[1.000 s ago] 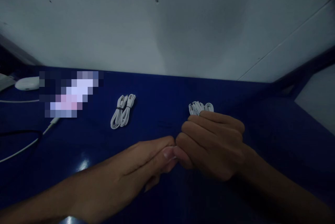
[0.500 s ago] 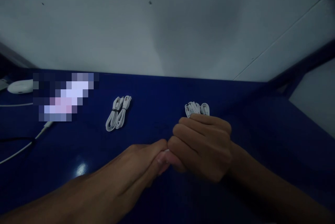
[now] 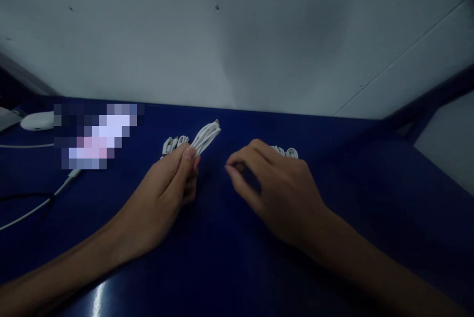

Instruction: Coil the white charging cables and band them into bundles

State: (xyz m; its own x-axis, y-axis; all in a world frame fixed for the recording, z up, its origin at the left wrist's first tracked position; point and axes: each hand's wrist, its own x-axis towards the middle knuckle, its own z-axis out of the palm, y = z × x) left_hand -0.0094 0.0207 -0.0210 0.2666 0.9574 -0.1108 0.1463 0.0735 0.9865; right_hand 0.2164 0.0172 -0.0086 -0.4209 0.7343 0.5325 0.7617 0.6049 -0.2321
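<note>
My left hand (image 3: 172, 176) is closed around a coiled white cable (image 3: 206, 135), its loops and a metal plug end sticking out past the thumb. Behind that hand, partly hidden, lie bundled white cables (image 3: 171, 145) on the blue table. My right hand (image 3: 277, 188) is apart from the left, thumb and forefinger pinched together; anything between the tips is too small or dark to make out. More coiled white cables (image 3: 292, 152) show just beyond the right knuckles, mostly covered by that hand.
On the left of the blue table (image 3: 222, 267) lies a pixelated bright object (image 3: 105, 134) with a white cord (image 3: 31, 218) running from it. A white rounded device (image 3: 37, 121) sits beside it. A pale wall (image 3: 155, 35) rises along the table's back edge.
My hands have come apart: the left moved up and forward, bringing the coiled cable into sight. The right has turned from a fist over the left fingers to a pinch.
</note>
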